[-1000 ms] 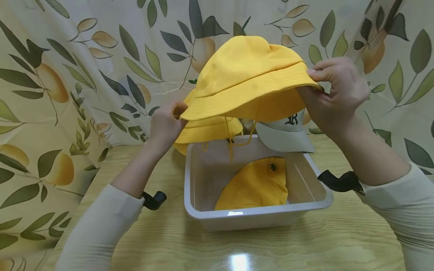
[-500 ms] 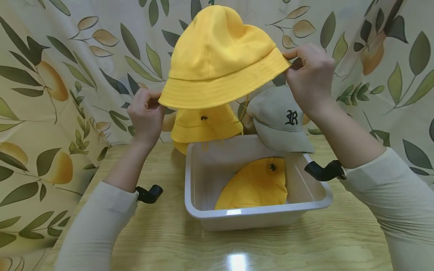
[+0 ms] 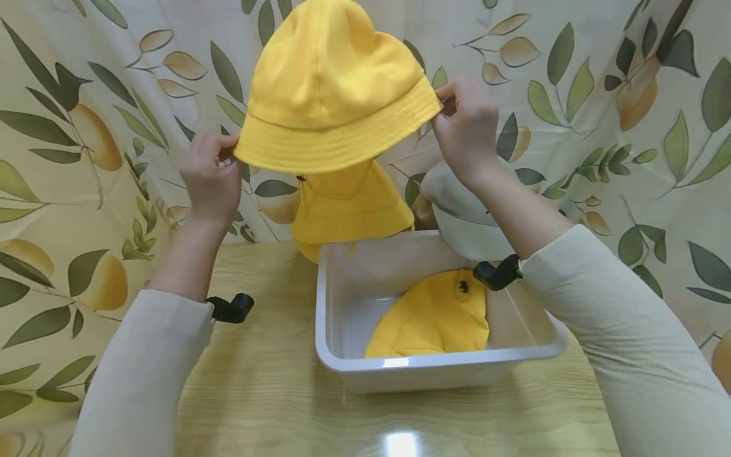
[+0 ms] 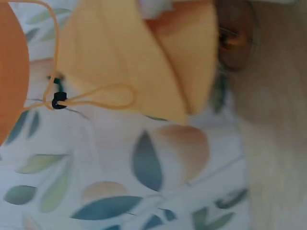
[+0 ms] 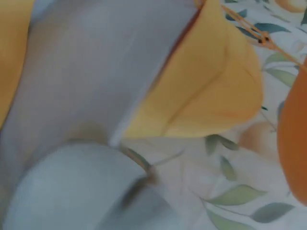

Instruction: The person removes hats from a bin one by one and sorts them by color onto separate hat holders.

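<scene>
A yellow bucket hat (image 3: 334, 95) is held up above the box, crown upward and tilted. My left hand (image 3: 212, 178) pinches its brim at the left; on the opposite side, my right hand (image 3: 467, 130) pinches the brim, higher up. The hat's orange-looking underside (image 4: 10, 72) fills the left edge of the left wrist view, where a chin cord with a black toggle (image 4: 59, 100) dangles. Behind the box sits another yellow bucket hat (image 3: 354, 206), partly covered by the held one. A folded yellow hat (image 3: 431, 317) with a small dark emblem lies inside the box.
The pale plastic box (image 3: 440, 366) stands on the wooden table (image 3: 268, 381). A light grey cap (image 3: 465, 228) leans at its back right rim, partly hidden by my right forearm. A leaf-patterned curtain (image 3: 617, 190) hangs behind and at the left.
Both hands have carried the bucket hat left and upward, turning its crown more into view. The hat behind the box has come out more from behind it; my right arm now covers part of the cap.
</scene>
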Demonstrator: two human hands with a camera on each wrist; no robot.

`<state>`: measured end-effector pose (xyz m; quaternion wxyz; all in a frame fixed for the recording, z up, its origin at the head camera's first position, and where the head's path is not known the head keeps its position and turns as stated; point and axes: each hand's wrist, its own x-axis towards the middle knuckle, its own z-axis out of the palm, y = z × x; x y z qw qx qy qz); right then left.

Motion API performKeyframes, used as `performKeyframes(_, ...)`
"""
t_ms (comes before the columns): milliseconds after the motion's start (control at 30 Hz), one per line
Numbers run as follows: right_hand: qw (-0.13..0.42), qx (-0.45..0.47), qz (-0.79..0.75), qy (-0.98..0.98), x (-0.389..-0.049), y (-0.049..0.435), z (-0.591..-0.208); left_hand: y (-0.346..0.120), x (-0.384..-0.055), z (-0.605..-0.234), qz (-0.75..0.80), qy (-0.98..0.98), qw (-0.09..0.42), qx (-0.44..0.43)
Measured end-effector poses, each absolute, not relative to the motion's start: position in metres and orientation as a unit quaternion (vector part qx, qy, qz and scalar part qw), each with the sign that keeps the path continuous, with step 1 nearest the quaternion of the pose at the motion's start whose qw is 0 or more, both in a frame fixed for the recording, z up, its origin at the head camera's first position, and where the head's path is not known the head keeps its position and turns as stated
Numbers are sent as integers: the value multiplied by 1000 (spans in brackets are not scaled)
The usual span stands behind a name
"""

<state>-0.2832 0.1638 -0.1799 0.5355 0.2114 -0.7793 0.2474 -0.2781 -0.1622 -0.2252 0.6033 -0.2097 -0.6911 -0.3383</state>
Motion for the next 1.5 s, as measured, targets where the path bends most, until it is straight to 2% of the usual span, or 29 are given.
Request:
performKeyframes(133, 509, 206, 253, -797, -300, 161, -199, -168, -288, -243, -294, -742, 568, -201)
performKeyframes(367, 445, 193, 263, -834, -319, 155, -230, -164, -306, -273, -287, -773, 540, -168)
performKeyframes(667, 384, 158, 235, -879, -329, 154, -242, -166, -319, -300, -259, -816, 489, -166)
performKeyframes(900, 366, 177, 182, -895, -332, 156, -263, -162, -323, -327, -234, -828, 482, -170)
performKeyframes(1200, 248, 111, 130, -954, -334, 147, -278, -158, -322, -333, -210, -867, 428, -147)
performKeyframes(1500, 200, 167, 8, -965, -327, 151, -302, -155, -313, -370, -190, -887, 376, -188)
